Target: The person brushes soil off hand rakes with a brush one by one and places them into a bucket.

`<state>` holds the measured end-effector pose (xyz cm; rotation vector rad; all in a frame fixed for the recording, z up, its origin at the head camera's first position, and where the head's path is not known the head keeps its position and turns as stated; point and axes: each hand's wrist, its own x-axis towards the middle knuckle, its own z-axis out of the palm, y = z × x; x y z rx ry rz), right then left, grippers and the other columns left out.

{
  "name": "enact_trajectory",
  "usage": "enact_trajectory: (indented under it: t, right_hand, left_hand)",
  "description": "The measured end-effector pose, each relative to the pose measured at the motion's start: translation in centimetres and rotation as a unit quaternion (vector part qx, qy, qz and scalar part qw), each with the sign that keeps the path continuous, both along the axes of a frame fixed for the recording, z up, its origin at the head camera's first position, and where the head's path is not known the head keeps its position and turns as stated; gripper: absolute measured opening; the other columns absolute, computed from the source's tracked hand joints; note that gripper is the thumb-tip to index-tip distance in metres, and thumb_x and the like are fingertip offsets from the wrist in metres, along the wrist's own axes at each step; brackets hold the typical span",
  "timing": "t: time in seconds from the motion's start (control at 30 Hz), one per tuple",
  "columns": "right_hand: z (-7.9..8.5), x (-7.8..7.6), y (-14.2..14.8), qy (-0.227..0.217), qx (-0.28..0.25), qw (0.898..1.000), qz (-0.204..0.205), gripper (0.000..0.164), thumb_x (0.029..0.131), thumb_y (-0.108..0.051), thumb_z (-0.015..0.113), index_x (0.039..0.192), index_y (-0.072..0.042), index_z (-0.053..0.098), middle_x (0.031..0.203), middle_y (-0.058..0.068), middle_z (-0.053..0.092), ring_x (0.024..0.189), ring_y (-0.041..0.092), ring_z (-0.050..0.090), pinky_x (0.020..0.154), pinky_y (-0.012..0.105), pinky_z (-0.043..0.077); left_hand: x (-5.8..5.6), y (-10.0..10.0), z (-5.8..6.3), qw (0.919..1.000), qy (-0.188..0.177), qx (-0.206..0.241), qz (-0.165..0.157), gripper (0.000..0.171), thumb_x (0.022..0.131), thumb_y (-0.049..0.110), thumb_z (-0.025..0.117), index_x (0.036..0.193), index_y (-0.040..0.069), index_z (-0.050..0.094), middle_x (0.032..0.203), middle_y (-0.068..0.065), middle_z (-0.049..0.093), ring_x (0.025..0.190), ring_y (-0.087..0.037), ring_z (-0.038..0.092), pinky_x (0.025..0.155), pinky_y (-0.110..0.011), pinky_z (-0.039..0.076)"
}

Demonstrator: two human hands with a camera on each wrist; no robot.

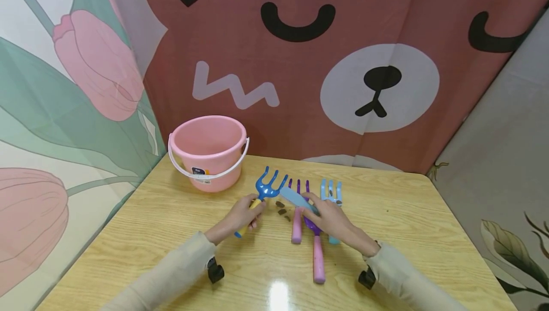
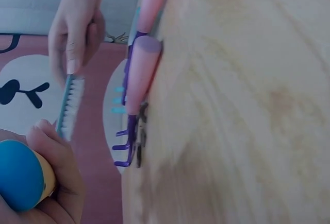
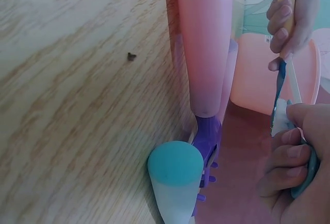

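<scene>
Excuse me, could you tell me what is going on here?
A person's left hand grips a blue fork by its yellow handle, while the right hand holds a light-blue brush close to it. Two pink-handled purple tools and a light-blue fork lie on the table, with dark bits nearby. A pink bucket stands beyond the left hand.

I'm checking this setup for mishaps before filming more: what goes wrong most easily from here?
The white-bristled brush in the right hand is close to the tines of the blue hand fork; it might slip and jolt the fork in the left hand.

Dark brown clumps lie loose on the table beside the pink-handled purple fork; a stray sweep could scatter them.
</scene>
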<state>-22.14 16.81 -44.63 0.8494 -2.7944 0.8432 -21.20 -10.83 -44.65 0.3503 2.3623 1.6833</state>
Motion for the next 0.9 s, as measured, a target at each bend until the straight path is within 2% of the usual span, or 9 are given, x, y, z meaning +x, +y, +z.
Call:
enact_trajectory:
  t: [0.27, 0.57, 0.77, 0.9]
  right_hand:
    - [-0.1, 0.1, 0.1, 0.005, 0.007, 1.0, 0.002, 0.044, 0.098, -0.026, 0.065, 0.136, -0.005, 0.055, 0.049, -0.014, 0.034, 0.04, -0.001, 0.024, 0.038, 0.016, 0.024]
    - [0.3, 0.1, -0.1, 0.001, -0.005, 1.0, 0.007, 0.043, 0.099, -0.025, 0.063, 0.136, -0.005, 0.055, 0.049, -0.013, 0.033, 0.039, -0.001, 0.023, 0.038, 0.015, 0.022]
    - [-0.2, 0.1, -0.1, 0.005, 0.001, 1.0, 0.007, 0.043, 0.098, -0.025, 0.064, 0.136, -0.006, 0.055, 0.049, -0.014, 0.032, 0.039, -0.001, 0.021, 0.038, 0.014, 0.022]
    - [-0.4, 0.2, -0.1, 0.005, 0.001, 1.0, 0.007, 0.043, 0.099, -0.026, 0.063, 0.136, -0.007, 0.055, 0.049, -0.014, 0.031, 0.04, -0.002, 0.021, 0.038, 0.015, 0.022]
  left_hand:
    - [-0.6, -0.3, 1.6, 0.9999, -0.005, -0.002, 0.015, 0.028, 0.103, 0.016, 0.053, 0.119, -0.008, 0.052, 0.072, -0.007, 0.057, 0.045, -0.008, 0.051, 0.044, -0.024, 0.046]
    - [-1.4, -0.7, 3.5, 0.9991, 0.003, 0.01, 0.042, 0.022, 0.101, 0.015, 0.054, 0.104, -0.007, 0.052, 0.073, -0.008, 0.058, 0.045, -0.009, 0.052, 0.042, -0.026, 0.048]
    - [-1.6, -0.9, 4.0, 0.9983, -0.002, -0.003, 0.058, 0.024, 0.102, 0.014, 0.052, 0.106, -0.009, 0.054, 0.073, -0.008, 0.059, 0.047, -0.01, 0.052, 0.045, -0.025, 0.047]
    - [-1.8, -1.0, 4.3, 0.9975, 0.013, -0.016, 0.067, 0.022, 0.103, 0.013, 0.05, 0.102, -0.008, 0.056, 0.071, -0.005, 0.06, 0.054, -0.01, 0.053, 0.05, -0.023, 0.044]
